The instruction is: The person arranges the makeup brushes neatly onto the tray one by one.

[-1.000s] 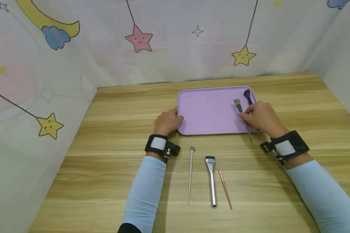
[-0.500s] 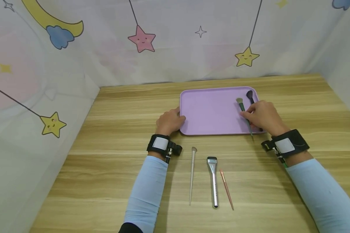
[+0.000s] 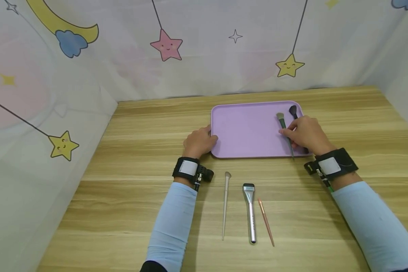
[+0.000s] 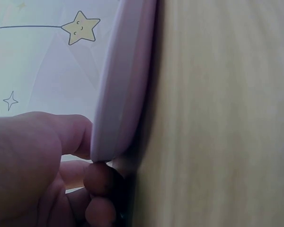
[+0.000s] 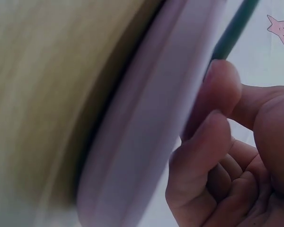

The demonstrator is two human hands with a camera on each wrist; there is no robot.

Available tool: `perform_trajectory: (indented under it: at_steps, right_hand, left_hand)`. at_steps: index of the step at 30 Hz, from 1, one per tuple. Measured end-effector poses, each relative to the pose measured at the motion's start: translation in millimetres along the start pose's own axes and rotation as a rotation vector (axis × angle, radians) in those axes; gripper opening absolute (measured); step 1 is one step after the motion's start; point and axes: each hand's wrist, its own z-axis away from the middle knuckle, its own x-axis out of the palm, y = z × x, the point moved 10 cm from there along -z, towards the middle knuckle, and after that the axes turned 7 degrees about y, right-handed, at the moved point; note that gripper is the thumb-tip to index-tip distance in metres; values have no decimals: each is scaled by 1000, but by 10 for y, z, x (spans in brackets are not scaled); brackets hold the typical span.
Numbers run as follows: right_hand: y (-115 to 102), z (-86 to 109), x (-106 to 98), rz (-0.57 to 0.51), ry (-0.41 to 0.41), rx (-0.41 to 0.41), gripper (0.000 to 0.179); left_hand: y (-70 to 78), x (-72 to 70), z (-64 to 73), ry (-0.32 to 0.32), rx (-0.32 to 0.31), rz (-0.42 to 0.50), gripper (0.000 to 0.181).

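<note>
From my remote seat I saw the left hand point(image 3: 200, 142) gripping the nine o'clock rim of the lilac tray point(image 3: 244, 130), thumb over the lip and fingers curled beneath it, as the left wrist view confirmed. The tray lay flat on the wooden table point(image 3: 129, 196). Toward six o'clock of the tray three brushes lay apart on the wood: a pale beige brush point(image 3: 226, 204), a silver flat brush point(image 3: 250, 211) and a thin pink brush point(image 3: 266, 222). At the tray's three o'clock side the right hand point(image 3: 307, 135) pinched the green-handled makeup brush point(image 3: 283, 126), its bristles at twelve o'clock and its handle tip past the near rim. A dark brush point(image 3: 293, 112) lay just beside it, partly hidden under the fingers.
</note>
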Motion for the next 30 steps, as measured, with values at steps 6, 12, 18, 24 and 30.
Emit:
perform_trajectory:
  at_steps: [6, 12, 18, 24, 30]
  right_hand:
    - [19, -10, 31, -3, -17, 19, 39]
    - [15, -13, 74, 2, -51, 20, 41]
    - [9, 8, 103, 6, -105, 42, 43]
    - [-37, 9, 128, 12, -107, 25, 44]
    - [-46, -4, 128, 13, -77, 8, 44]
  left_hand:
    - [11, -3, 14, -3, 1, 3, 60]
    - [7, 6, 13, -7, 0, -4, 60]
    - [5, -14, 4, 0, 2, -5, 61]
    - [4, -12, -2, -3, -1, -2, 62]
    - [7, 7, -6, -7, -7, -5, 62]
